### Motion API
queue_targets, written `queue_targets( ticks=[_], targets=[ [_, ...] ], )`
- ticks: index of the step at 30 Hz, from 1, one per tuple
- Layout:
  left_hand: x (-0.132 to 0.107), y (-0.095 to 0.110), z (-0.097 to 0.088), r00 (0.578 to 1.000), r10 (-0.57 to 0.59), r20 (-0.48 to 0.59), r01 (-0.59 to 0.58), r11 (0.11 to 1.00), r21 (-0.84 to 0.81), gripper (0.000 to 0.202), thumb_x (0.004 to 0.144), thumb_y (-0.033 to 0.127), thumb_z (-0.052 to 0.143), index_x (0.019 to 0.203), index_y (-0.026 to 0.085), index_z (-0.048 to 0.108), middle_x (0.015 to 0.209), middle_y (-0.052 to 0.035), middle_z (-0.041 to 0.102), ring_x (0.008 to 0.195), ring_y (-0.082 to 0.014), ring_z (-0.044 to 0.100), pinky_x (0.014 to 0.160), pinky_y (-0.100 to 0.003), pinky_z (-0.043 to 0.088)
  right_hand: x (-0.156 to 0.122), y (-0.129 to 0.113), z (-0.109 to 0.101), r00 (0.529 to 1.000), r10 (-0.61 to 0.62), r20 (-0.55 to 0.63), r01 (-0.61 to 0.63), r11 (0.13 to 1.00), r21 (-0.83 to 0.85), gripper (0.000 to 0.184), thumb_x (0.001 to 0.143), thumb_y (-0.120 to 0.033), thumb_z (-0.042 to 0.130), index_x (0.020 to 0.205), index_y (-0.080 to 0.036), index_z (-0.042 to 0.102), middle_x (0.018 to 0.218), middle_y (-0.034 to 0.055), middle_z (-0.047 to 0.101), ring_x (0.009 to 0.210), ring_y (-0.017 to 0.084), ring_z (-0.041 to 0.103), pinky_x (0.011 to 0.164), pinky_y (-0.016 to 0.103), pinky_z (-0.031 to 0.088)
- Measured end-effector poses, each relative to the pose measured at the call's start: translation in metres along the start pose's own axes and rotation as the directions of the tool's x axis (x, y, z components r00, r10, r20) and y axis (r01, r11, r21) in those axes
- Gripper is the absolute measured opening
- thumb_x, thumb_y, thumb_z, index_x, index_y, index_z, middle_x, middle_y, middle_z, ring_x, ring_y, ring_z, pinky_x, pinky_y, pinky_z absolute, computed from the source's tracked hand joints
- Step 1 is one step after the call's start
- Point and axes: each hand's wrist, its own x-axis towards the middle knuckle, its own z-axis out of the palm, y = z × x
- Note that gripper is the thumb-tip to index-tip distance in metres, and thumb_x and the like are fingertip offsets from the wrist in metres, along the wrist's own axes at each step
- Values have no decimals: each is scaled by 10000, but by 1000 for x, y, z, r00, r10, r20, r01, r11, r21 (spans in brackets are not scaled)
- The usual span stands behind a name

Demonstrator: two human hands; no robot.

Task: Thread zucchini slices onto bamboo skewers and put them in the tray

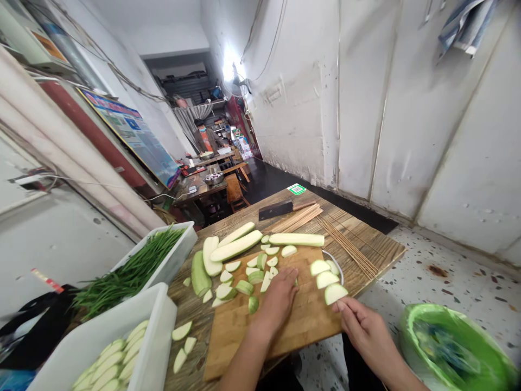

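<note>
My right hand [362, 323] is closed at the board's right edge, gripping a skewer of zucchini slices [326, 279]; the pale half-round slices line up beyond my fingers, and most of the stick is hidden. Over the wooden cutting board [232, 339], my left hand [283, 290] reaches down with bent fingers closed at a zucchini slice [296, 282], mostly covered by the fingertips. More cut zucchini pieces [256, 277] lie scattered just left of that hand. Peeled zucchini lengths [236, 246] and a green-skinned zucchini piece [200, 274] rest behind and left of the board.
A cleaver [275, 210] and bamboo skewers [345, 244] lie toward the table's far side. White bins hold long green stalks [134, 266] and zucchini slices [116, 361] at left. A green-lined bucket [456, 347] stands at right. A masked person [207, 138] is at a distant table.
</note>
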Motion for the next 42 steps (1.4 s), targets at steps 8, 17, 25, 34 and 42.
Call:
queue_targets(
  ticks=[8,17,25,34,42],
  targets=[
    [1,6,-6,999,42,30,-40,997,-68,406,712,136,525,1100,222,609,1212,-83,563,1169,-242,457,1050,-398,223,1,-3,6,997,-50,58,52,998,-24,293,893,-383,375,725,-182,505,546,-59,312,489,112,309,458,221,259],
    [-12,-17,4,986,30,-161,-15,995,96,407,685,153,550,1090,199,561,1293,-105,470,1240,-240,373,1036,-402,270,-2,1,3,999,-8,50,11,999,-52,291,890,-397,373,729,-189,497,539,-62,292,488,120,307,462,226,243],
    [-11,-3,-15,992,124,-16,-122,987,107,278,721,161,532,980,189,629,1311,-118,433,1131,-241,474,987,-373,338,-1,-7,8,996,-47,71,51,997,-66,310,899,-399,354,721,-186,491,560,-49,327,515,127,336,487,231,265],
    [-16,-12,-16,991,51,121,-78,970,231,548,790,189,493,1324,228,379,1414,-75,320,1283,-216,305,1051,-379,259,-1,4,8,996,-13,90,15,1000,-16,321,892,-423,364,740,-180,509,554,-54,315,502,120,311,471,224,262],
    [-13,-15,-24,991,8,133,-33,981,193,507,752,256,582,1248,227,481,1283,-93,497,1198,-235,422,1030,-400,288,0,2,9,991,-24,131,23,1000,4,333,891,-444,361,761,-178,514,566,-54,313,507,120,305,470,228,248]
  ],
)
